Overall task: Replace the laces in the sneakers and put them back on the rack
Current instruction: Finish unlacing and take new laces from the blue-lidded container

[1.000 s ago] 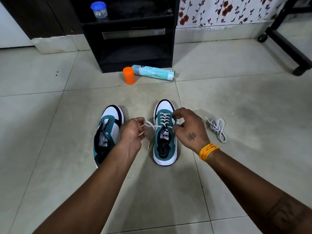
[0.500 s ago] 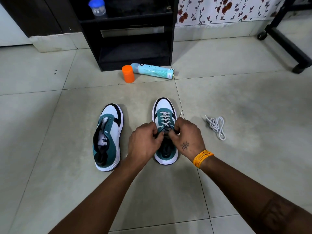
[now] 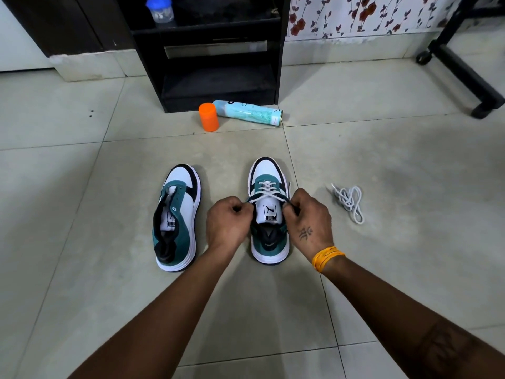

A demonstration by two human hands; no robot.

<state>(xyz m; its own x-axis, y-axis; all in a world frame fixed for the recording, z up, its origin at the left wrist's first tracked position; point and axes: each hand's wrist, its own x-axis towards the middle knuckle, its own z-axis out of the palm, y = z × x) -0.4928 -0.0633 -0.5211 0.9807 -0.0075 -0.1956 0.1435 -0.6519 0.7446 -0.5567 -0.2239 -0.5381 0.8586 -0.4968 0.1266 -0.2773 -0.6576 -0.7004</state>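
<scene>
1. Lacing is the step in hand: the teal, white and black low-top sneaker on the right (image 3: pixel 269 214) stands on the pale tiled floor (image 3: pixel 382 269), toe pointing far, with a white lace (image 3: pixel 269 190) crossed through its eyelets.
2. Left hand (image 3: pixel 228 221) is curled against the near-left side of the tongue and appears to pinch one lace end; right hand (image 3: pixel 307 216) is curled at the near-right side and appears to pinch the other.
3. Next move, as I judge it, calls for drawing both ends evenly snug, then tying or tucking them.
4. Matching sneaker on the left (image 3: pixel 176 217) lies just beside it, unlaced.
5. Loose white lace (image 3: pixel 348 201) lies bundled to the right, seemingly for that shoe.
6. Black shelf rack (image 3: pixel 216 50) stands far, well apart; both shoes have yet to go there.
7. Orange cap (image 3: pixel 208 117) and pale blue spray can (image 3: pixel 247 112) lie near its foot.
</scene>
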